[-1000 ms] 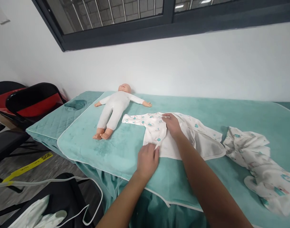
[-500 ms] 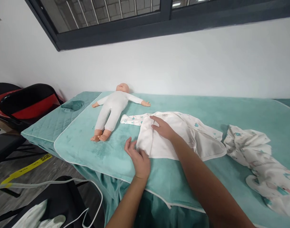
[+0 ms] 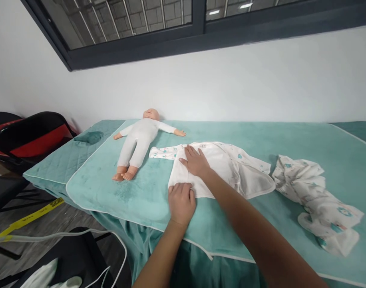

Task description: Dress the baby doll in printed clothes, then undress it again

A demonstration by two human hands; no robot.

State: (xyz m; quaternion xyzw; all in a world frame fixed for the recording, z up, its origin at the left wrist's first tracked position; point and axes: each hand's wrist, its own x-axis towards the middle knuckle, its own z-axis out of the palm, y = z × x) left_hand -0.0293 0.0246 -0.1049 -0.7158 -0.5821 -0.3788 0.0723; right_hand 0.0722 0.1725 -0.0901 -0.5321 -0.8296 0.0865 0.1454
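A white baby shirt [image 3: 209, 168] with patterned sleeves lies spread open on the green bed cover, its inner side up. My right hand [image 3: 195, 161] rests on its upper left part, fingers stretched out and flat. At the lower left hem is my left hand [image 3: 182, 202], its fingers bent together over the edge of the cloth; the fingertips are hidden. Left of the shirt a baby doll [image 3: 142, 136] in a white suit lies on its back, arms spread.
A crumpled patterned baby garment [image 3: 317, 200] lies right of the shirt. The green bed [image 3: 111, 196] stands against the white wall under a dark-framed window. Black chairs [image 3: 36, 132] and a pale cable [image 3: 90, 231] are at the left.
My left hand has moved from beside the shirt's lower left corner onto its hem, and its fingers have closed. My right hand's fingers now lie flatter on the cloth. The view has shifted slightly.
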